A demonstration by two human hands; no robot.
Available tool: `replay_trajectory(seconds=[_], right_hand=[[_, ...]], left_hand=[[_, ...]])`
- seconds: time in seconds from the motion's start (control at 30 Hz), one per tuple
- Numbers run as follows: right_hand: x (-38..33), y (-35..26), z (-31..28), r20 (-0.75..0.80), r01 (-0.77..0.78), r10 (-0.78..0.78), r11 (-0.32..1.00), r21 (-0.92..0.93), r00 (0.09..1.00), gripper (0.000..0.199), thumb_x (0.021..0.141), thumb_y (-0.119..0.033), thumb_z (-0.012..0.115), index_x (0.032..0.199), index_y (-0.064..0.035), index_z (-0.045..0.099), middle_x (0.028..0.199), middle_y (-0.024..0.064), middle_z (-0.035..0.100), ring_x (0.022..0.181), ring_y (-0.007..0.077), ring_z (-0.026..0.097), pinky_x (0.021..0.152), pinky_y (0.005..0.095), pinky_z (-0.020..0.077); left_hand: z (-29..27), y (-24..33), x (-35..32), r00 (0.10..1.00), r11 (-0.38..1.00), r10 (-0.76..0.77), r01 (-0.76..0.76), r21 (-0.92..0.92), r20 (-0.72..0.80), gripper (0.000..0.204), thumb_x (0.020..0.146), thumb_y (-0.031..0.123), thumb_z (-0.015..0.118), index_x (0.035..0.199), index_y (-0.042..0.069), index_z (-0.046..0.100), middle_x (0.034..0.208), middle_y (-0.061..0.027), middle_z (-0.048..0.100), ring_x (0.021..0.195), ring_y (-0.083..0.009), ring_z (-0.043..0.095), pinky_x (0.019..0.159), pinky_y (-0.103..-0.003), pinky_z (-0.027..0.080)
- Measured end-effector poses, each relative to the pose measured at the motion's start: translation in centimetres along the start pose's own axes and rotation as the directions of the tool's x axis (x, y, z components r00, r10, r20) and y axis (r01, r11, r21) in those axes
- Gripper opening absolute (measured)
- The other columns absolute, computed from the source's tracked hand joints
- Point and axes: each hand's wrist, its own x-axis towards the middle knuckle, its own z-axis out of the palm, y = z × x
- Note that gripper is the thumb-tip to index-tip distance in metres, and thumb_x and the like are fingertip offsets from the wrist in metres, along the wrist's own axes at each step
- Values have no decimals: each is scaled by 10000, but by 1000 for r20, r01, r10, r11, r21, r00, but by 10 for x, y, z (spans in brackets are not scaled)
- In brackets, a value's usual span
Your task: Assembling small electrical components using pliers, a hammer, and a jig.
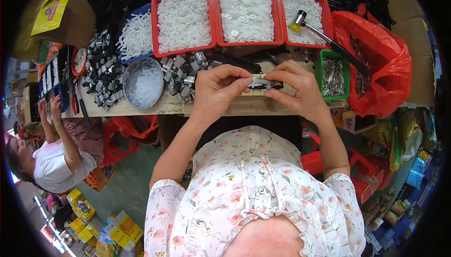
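Observation:
My left hand (220,89) and my right hand (299,89) meet over the bench edge in front of me. Between their fingertips is a small assembly of white, grey and black parts (261,83), lying on a pale yellow block (256,91). Thumb and forefinger of my left hand pinch its left end. On the right end, my right thumb and fingers are closed; they partly cover the piece, so its exact kind is unclear. Close to my left hand lies a pile of small metal-and-black parts (181,72). A pair of pliers (274,58) lies just beyond the block.
Red trays of white plastic parts (213,17) line the back. A hammer (324,36) rests across the right tray toward a red plastic bag (376,64). A green tray (347,80) holds metal pins. At left are a metal bowl (162,85) and a co-worker (63,163).

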Motion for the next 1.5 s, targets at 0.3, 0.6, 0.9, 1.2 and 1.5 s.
replay_trajectory(seconds=[0.3,0.6,0.9,1.2,1.5], right_hand=[[-11,11,-7,54,-40,39,999,20,998,255,738,-91,797,945,28,707,861,126,667,783,265,659,696,348,519],[-14,9,-15,41,-25,26,999,-23,999,301,736,-183,825,947,1,715,906,122,675,839,298,656,723,382,494],[-17,1,-17,80,-4,24,970,-243,997,314,737,-202,825,983,-41,714,945,84,653,911,266,621,796,375,435],[-24,11,-20,123,-15,52,959,-284,991,291,750,-198,811,980,-51,710,954,69,647,927,250,611,783,370,412],[-32,26,-27,121,-46,88,947,-319,989,280,773,-206,790,987,-47,707,962,71,650,955,253,610,808,372,423]], left_hand=[[12,4,4,880,711,390,-476,518,273,195,787,-38,737,977,-25,694,947,-119,673,821,-243,695,662,-309,549],[16,-2,5,752,380,522,-627,680,402,235,813,-19,721,1043,-18,672,942,-137,661,771,-300,669,657,-369,544],[11,-11,8,801,418,477,-569,708,362,131,851,70,718,942,-7,664,820,-123,596,717,-310,625,608,-401,501],[16,-20,14,808,408,490,-544,733,326,110,851,94,738,909,10,698,773,-105,596,644,-283,606,562,-376,472],[12,-23,13,814,394,509,-508,766,278,226,785,97,786,984,18,714,839,-101,611,745,-271,600,629,-371,488]])
